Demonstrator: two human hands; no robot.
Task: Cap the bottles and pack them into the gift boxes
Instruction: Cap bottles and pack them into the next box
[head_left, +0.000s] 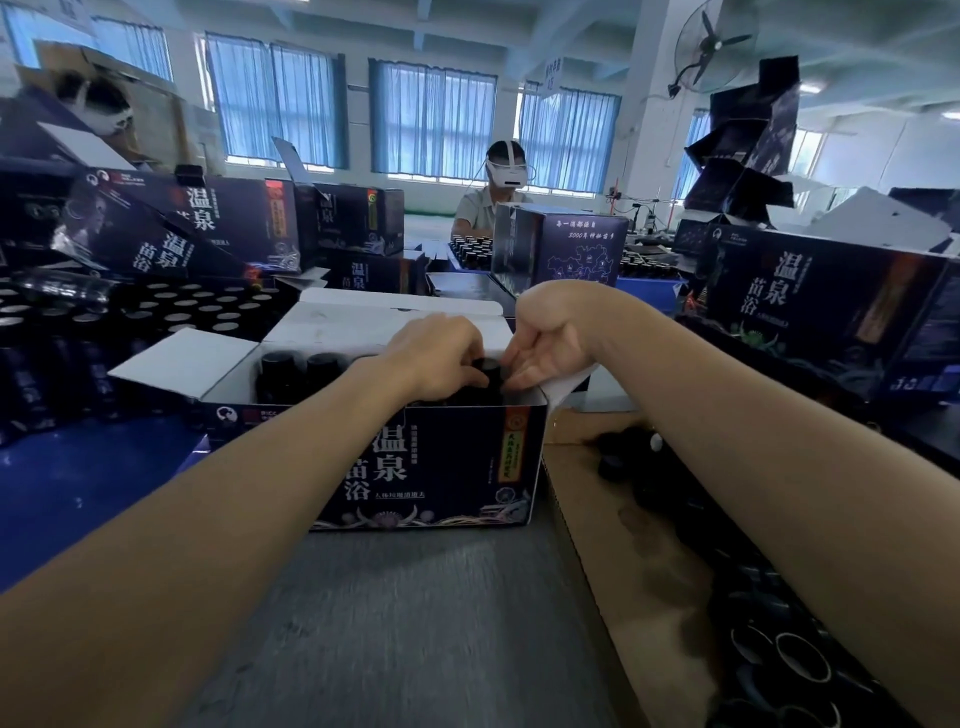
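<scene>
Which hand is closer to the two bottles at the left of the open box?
Left. The left hand is just right of the two bottles, holding another cap; the right hand is farther right, at the end of the box.

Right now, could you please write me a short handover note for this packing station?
Left hand: grips the black cap of a bottle standing in the open gift box.
Right hand: fingers relaxed, touching that cap's right side.
Done: two capped bottles stand at the box's left end.
Left: seat this cap, fill the box, close it. Loose caps lie in the cardboard tray on the right.
</scene>
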